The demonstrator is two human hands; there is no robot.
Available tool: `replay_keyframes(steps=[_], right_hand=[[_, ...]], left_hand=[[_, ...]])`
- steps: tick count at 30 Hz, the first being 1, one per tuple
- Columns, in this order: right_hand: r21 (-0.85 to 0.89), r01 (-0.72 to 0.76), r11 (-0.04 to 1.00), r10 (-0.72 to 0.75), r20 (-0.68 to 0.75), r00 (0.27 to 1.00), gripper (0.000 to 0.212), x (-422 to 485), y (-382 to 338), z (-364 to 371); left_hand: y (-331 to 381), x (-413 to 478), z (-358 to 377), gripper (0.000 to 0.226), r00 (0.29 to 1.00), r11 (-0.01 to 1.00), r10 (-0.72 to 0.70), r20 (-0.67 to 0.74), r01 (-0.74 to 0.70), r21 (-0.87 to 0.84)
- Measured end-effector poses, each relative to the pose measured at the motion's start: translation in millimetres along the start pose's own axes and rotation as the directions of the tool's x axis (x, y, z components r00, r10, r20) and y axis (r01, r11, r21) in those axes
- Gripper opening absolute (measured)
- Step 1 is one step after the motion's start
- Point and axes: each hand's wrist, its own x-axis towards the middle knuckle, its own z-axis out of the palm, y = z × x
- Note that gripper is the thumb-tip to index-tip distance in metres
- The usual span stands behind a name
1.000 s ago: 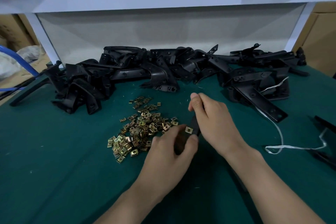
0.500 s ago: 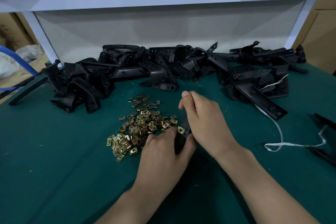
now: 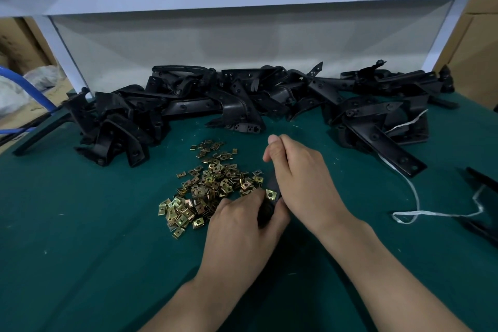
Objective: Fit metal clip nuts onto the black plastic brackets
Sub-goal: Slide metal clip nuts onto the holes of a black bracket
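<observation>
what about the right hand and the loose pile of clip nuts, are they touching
Apart. The head view shows green cloth and the held black bracket between the right hand and the pile of clip nuts.

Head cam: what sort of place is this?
Probably a factory assembly bench: heap of black plastic brackets, loose pile of metal clip nuts on a green-covered table, cardboard cartons at the sides.
</observation>
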Motion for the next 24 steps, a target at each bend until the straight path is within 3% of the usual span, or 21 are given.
replay_keyframes(steps=[7, 11, 14, 17, 21, 24], right_hand=[[0.038, 0.015, 0.999, -0.015, 0.001, 1.000, 0.038, -1, 1, 0], [0.113, -0.003, 0.994, 0.008, -0.041, 0.999, 0.037, 1, 7, -6], [0.128, -0.022, 0.991, 0.033, -0.078, 0.996, 0.036, 4, 16, -14], [0.043, 0.008, 0.999, -0.004, -0.079, 0.997, 0.036, 7, 21, -21], [-0.127, 0.083, 0.988, -0.083, 0.010, 0.997, 0.044, 7, 18, -25], [-0.217, 0.145, 0.965, -0.122, 0.115, 0.986, 0.048, 4, 12, -24]], left_hand=[[-2, -1, 1, 0.038, 1.000, 0.999, 0.020, -0.015, -0.019, 0.033], [0, -1, -2, 0.036, 0.994, 0.994, 0.110, -0.027, -0.109, 0.030], [-13, 6, -12, 0.045, 0.979, 0.962, 0.184, -0.085, -0.162, 0.219], [-35, 16, -21, 0.044, 0.988, 0.872, 0.073, -0.135, 0.003, 0.489], [-50, 21, -21, 0.069, 0.965, 0.763, -0.263, 0.006, 0.204, 0.613], [-52, 21, -22, 0.060, 0.978, 0.828, -0.203, 0.053, 0.142, 0.542]])
